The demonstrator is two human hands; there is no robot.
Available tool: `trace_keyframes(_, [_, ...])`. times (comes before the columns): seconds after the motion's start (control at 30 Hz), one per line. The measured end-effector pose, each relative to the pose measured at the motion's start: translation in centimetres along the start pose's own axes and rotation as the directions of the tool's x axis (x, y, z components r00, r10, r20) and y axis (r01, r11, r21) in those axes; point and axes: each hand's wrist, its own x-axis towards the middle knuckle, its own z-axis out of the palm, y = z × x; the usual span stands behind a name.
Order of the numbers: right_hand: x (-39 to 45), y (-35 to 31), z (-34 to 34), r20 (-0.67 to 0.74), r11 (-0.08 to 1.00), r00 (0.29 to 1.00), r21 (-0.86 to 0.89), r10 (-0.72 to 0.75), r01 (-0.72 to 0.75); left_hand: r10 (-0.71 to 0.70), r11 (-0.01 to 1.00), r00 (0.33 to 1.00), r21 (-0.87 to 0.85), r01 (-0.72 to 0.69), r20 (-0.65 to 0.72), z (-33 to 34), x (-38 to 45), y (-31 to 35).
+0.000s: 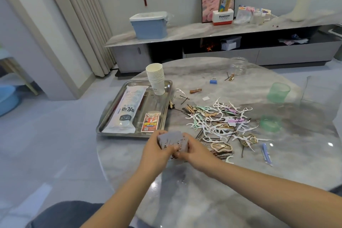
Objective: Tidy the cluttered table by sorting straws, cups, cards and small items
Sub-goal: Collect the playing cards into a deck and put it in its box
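Both hands hold a stack of playing cards (173, 139) just above the table, in front of the steel tray (167, 96). My left hand (157, 151) grips the stack's left side and my right hand (192, 151) grips its right side. In the tray lie a white packet of straws (127, 109), a red card box (150, 122) and a stack of white paper cups (156, 78). To the right, a heap of floss picks, hairpins and hair clips (220, 122) covers the table.
Two green plastic cups (278, 91) (271, 123) stand at the right, a clear jar (238, 65) at the far edge. A blue binder clip (213, 81) and a brown clip (195, 90) lie loose. The round marble table (203, 190) ends close on my left.
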Motion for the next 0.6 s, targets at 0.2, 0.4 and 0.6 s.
trace_keyframes(0.2, [-0.8, 2.5, 2.0, 0.009, 0.977, 0.998, -0.201, -0.064, 0.065, -0.065, 0.982, 0.992, -0.172, 0.084, 0.111, 0.0, -1.7, -3.6])
trace_keyframes(0.4, [-0.6, 2.7, 2.7, 0.004, 0.981, 0.996, -0.172, -0.09, 0.09, -0.087, 0.91, 0.978, -0.384, 0.156, 0.191, 0.4, -2.4, -3.7])
trace_keyframes(0.6, [-0.7, 2.6, 2.9, 0.028, 0.94, 0.988, -0.305, -0.152, 0.153, -0.127, 0.945, 0.968, -0.271, 0.185, 0.218, 0.9, -2.2, -4.2])
